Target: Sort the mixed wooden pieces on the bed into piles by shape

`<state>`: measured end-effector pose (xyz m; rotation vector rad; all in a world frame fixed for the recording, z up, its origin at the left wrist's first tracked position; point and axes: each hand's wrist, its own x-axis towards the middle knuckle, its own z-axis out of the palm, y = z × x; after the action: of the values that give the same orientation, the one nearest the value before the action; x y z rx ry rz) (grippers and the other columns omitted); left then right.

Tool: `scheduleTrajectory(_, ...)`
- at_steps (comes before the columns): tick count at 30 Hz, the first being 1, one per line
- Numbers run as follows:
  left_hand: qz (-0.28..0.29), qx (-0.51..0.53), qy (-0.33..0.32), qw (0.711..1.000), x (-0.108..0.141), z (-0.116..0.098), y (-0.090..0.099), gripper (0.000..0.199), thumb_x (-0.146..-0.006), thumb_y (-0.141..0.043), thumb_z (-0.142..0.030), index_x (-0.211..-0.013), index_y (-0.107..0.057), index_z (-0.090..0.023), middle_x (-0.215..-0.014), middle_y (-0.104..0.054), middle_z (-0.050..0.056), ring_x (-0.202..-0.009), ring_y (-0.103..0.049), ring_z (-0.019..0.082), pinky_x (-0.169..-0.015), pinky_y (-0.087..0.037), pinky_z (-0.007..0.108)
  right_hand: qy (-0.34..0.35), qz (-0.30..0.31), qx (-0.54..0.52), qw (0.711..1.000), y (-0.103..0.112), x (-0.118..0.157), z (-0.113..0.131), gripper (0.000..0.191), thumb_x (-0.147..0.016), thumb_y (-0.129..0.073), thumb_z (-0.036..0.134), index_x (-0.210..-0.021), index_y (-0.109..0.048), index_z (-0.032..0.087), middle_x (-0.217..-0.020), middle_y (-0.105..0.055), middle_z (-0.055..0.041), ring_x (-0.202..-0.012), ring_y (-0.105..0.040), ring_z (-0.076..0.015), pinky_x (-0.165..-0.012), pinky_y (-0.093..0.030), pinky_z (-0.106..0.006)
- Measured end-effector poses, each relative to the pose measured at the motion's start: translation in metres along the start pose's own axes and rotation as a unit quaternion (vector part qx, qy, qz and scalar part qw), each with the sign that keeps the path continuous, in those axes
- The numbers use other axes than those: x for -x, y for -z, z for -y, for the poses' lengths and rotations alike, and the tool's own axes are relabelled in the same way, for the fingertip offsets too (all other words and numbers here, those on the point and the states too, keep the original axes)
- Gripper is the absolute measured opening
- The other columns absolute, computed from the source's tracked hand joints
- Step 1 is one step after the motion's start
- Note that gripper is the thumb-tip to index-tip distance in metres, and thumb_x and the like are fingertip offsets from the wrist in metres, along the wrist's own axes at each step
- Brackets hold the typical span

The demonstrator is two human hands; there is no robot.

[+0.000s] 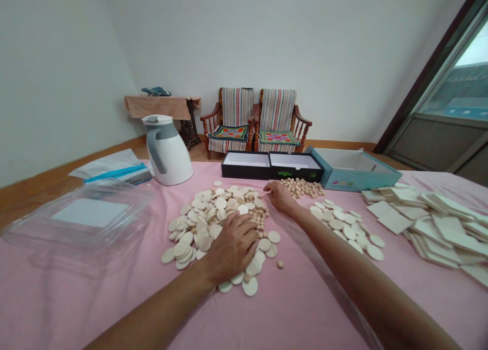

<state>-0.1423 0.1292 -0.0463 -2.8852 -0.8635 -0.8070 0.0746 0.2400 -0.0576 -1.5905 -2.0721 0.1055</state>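
Observation:
My left hand point(234, 246) lies palm down on the heap of round wooden discs point(206, 218), its fingers stretched out and a little apart. Small wooden beads point(260, 219) are mixed in at the right side of that heap, just beyond my left fingertips. My right hand point(281, 197) rests on the cloth between the heap and a separate pile of wooden beads point(301, 187). Its fingers point left, slightly bent and apart, with nothing visible in them. Under my left palm the discs are hidden. One loose bead point(280, 264) sits on the cloth nearer to me.
Right of my right forearm lie more discs point(343, 223) and a stack of square wooden tiles point(438, 223). Black boxes point(246, 172) and a light-blue box point(358, 178) stand behind. At left are a white jug point(171, 154), tissue pack point(118, 173) and clear plastic container point(87, 213).

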Motion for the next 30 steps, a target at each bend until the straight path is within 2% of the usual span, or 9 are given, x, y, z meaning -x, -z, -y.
scheduleTrajectory(2,-0.001,-0.003,-0.003,1.0,0.0,0.0,0.0,0.015,-0.09,-0.052,-0.021,-0.097,-0.065,-0.02,-0.108,-0.066,0.005,-0.119,-0.049,0.026,-0.107,-0.029,0.052,0.001,0.038,-0.009,0.999,-0.009,-0.004,0.008,0.026,-0.077,-0.051,0.003,-0.093,-0.068,0.015,-0.092,-0.068,-0.0072,-0.084,-0.059,-0.0151,-0.078,-0.042,-0.024)
scheduleTrajectory(5,-0.001,-0.001,-0.001,1.0,0.001,0.0,-0.001,0.016,-0.091,-0.051,-0.021,-0.096,-0.065,-0.02,-0.107,-0.066,0.005,-0.12,-0.048,0.025,-0.107,-0.028,0.051,-0.019,0.056,-0.008,0.998,-0.016,-0.008,0.013,0.02,-0.076,-0.054,0.007,-0.087,-0.069,0.015,-0.084,-0.069,-0.006,-0.075,-0.059,-0.0141,-0.069,-0.042,-0.023)
scheduleTrajectory(11,0.006,0.007,0.003,1.0,0.001,0.0,0.0,0.015,-0.091,-0.05,-0.022,-0.096,-0.064,-0.02,-0.108,-0.066,0.005,-0.12,-0.048,0.025,-0.108,-0.026,0.051,-0.049,0.047,0.004,0.998,-0.005,-0.004,0.002,0.017,-0.072,-0.054,0.006,-0.077,-0.067,0.015,-0.073,-0.067,-0.0042,-0.067,-0.057,-0.0136,-0.063,-0.04,-0.022)
scheduleTrajectory(14,0.006,0.006,0.003,1.0,0.001,0.0,0.0,0.015,-0.091,-0.05,-0.022,-0.096,-0.063,-0.019,-0.108,-0.066,0.005,-0.121,-0.047,0.025,-0.109,-0.025,0.05,-0.07,0.024,0.017,0.997,0.004,-0.002,-0.006,0.017,-0.071,-0.053,0.005,-0.077,-0.066,0.014,-0.076,-0.066,-0.0062,-0.07,-0.057,-0.0153,-0.065,-0.04,-0.024)
scheduleTrajectory(18,0.004,0.007,0.003,1.0,0.001,0.0,0.0,0.015,-0.092,-0.05,-0.022,-0.096,-0.063,-0.019,-0.109,-0.066,0.004,-0.121,-0.047,0.025,-0.109,-0.025,0.05,-0.096,-0.066,0.021,0.993,0.015,0.008,-0.006,0.025,-0.074,-0.048,0.004,-0.093,-0.063,0.011,-0.097,-0.064,-0.0125,-0.076,-0.057,-0.016,-0.071,-0.041,-0.027)
scheduleTrajectory(20,0.006,0.007,0.002,1.0,0.001,0.0,0.0,0.015,-0.092,-0.05,-0.022,-0.097,-0.064,-0.019,-0.109,-0.066,0.005,-0.121,-0.047,0.026,-0.109,-0.025,0.051,-0.082,-0.033,-0.015,0.996,0.019,0.017,0.001,0.021,-0.072,-0.052,0.005,-0.089,-0.062,0.013,-0.093,-0.065,-0.0089,-0.071,-0.056,-0.0139,-0.069,-0.041,-0.025)
scheduleTrajectory(23,0.01,0.006,0.0,1.0,0.001,0.0,0.0,0.017,-0.092,-0.048,-0.022,-0.098,-0.064,-0.019,-0.108,-0.066,0.005,-0.121,-0.048,0.026,-0.108,-0.027,0.051,-0.065,0.091,-0.062,0.992,0.021,0.032,0.016,0.016,-0.068,-0.06,0.01,-0.083,-0.061,0.015,-0.08,-0.065,-0.0036,-0.066,-0.055,-0.0128,-0.063,-0.039,-0.023)
scheduleTrajectory(24,0.012,0.005,0.0,1.0,0.001,0.0,0.0,0.017,-0.093,-0.048,-0.022,-0.098,-0.064,-0.02,-0.108,-0.066,0.005,-0.121,-0.048,0.026,-0.107,-0.027,0.052,-0.064,0.112,-0.06,0.99,0.02,0.036,0.021,0.016,-0.067,-0.061,0.011,-0.083,-0.061,0.015,-0.078,-0.065,-0.0035,-0.067,-0.055,-0.0131,-0.063,-0.038,-0.023)
scheduleTrajectory(30,0.008,0.005,-0.003,1.0,0.0,0.0,0.0,0.018,-0.093,-0.048,-0.022,-0.1,-0.064,-0.02,-0.11,-0.065,0.005,-0.122,-0.047,0.026,-0.108,-0.026,0.052,-0.053,0.098,0.012,0.994,0.01,0.046,0.032,0.018,-0.069,-0.06,0.015,-0.087,-0.061,0.012,-0.08,-0.063,-0.0074,-0.071,-0.053,-0.0148,-0.062,-0.035,-0.023)
